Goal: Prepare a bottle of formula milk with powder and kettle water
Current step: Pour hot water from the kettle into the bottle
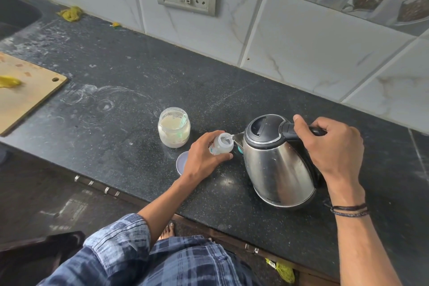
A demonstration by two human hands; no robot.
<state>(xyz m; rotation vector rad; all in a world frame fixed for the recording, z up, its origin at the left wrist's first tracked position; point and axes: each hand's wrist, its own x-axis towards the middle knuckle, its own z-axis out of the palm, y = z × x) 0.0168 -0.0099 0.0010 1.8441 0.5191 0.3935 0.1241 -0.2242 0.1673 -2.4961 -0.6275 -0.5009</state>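
I am at the water step. My right hand [334, 146] is wrapped round the black handle of the stainless-steel electric kettle [276, 169]. It tips the kettle so the spout sits right at the mouth of the small translucent plastic baby bottle [222, 144], and a thin stream of water runs in. My left hand [204, 158] grips that bottle round its body, mouth up toward the spout, low over the black speckled stone counter [139, 76]; I cannot tell whether its base touches.

Just behind, the clear round jar of pale formula powder [174, 127] stands open with a green scoop [183, 121] inside. Its round pale lid [182, 161] lies on the counter beside my left hand. A teal piece [239, 150] shows between bottle and kettle, perhaps the bottle's cap.

I cannot tell whether powder is already in the bottle. By my judgement, what is left is to finish filling, add powder if needed, then cap and shake.
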